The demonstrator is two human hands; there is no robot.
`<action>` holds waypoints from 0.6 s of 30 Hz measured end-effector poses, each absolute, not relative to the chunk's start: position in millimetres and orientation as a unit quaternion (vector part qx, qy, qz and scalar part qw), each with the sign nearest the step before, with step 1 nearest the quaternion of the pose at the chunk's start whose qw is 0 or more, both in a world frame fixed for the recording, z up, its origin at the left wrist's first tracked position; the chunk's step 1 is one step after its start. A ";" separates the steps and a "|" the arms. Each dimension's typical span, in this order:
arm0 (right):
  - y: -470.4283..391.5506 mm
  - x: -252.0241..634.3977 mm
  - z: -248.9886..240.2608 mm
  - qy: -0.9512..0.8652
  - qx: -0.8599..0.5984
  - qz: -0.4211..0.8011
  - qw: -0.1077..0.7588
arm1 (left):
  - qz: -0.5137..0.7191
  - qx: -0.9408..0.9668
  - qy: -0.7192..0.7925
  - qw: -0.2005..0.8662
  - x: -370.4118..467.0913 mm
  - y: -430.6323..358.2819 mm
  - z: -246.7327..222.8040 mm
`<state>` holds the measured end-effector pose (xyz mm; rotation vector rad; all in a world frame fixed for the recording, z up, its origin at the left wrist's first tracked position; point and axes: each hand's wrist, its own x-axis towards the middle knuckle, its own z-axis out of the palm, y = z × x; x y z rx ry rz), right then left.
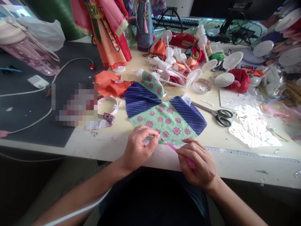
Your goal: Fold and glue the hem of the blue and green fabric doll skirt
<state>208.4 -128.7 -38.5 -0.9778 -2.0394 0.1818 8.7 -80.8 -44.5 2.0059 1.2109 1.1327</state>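
Note:
A flat cut piece of fabric lies in front of me, green with pink flowers in the middle and dark blue striped panels at both sides. Thumb and forefinger of my left hand are pinched together over its lower edge; anything between them is too small to make out. My right hand grips a slim pink pen-like stick, its tip pointing left at the cloth's bottom edge. Tiny shiny beads sit on the fabric near that tip. A green flowered flap rests at the top of the cloth.
Black-handled scissors lie right of the fabric, near crumpled clear plastic. Tape rolls and orange cloth surround it. White doll bodies pile up behind; dressed figures stand at the back. A ruler runs along the front.

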 end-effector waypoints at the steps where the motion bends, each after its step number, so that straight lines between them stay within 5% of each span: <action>1: -128.8 208.3 -38.6 -0.815 -0.391 0.073 0.423 | 0.418 0.748 0.443 0.263 9.0 -80.8 -44.2; 18: -128.1 208.5 -38.3 -0.809 -0.394 0.084 0.429 | 0.387 0.804 0.387 0.233 12.6 -81.7 -43.2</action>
